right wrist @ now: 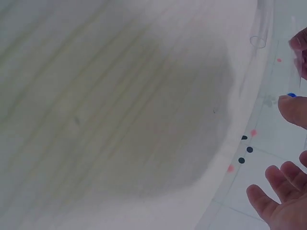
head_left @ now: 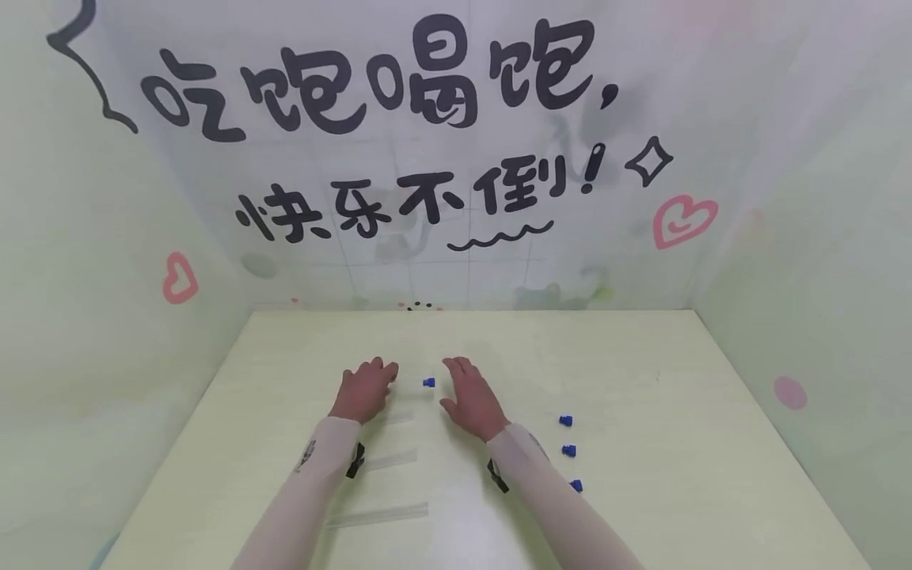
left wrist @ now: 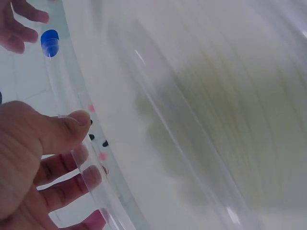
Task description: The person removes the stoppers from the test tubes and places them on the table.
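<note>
My left hand grips a clear test tube between thumb and fingers, above the table. A blue cap sits on the tube's end that points toward my right hand. That hand is held apart from the cap with its fingers extended and thumb spread, holding nothing. In the right wrist view, the thumb partly covers the blue cap. Below my left hand, more clear tubes lie on the table, roughly parallel to one another.
To the right of my right forearm, 3 loose blue caps lie in a column on the pale wood-grain table. The lowest is beside my sleeve. Walls with printed lettering and hearts enclose the table at the back and sides.
</note>
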Motion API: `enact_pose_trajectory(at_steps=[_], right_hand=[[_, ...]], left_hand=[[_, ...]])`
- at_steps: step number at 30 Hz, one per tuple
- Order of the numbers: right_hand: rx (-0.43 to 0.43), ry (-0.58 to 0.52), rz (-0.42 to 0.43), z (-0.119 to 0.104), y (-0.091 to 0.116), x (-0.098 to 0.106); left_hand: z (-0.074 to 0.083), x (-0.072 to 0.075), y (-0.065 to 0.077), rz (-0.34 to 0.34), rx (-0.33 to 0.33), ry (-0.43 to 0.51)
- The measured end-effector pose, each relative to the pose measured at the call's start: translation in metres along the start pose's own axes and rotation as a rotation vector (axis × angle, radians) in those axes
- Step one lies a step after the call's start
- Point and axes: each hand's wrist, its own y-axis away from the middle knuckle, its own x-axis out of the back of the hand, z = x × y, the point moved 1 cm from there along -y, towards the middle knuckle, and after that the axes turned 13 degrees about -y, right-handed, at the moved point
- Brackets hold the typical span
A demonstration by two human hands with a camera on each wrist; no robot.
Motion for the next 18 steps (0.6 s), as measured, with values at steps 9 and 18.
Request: enact_pose_trajectory(at_steps=[9, 18], right_hand=[[-0.031, -0.032, -0.014, 0.000, 0.010, 0.013], [0.015, 0.030, -0.051, -0.004, 0.026, 0.033]], left_hand=[[0.028, 0.014, 0.005, 0.042, -0.017, -0.006], [0.052, 0.015, 0.016, 0.173, -0.102, -0.030]])
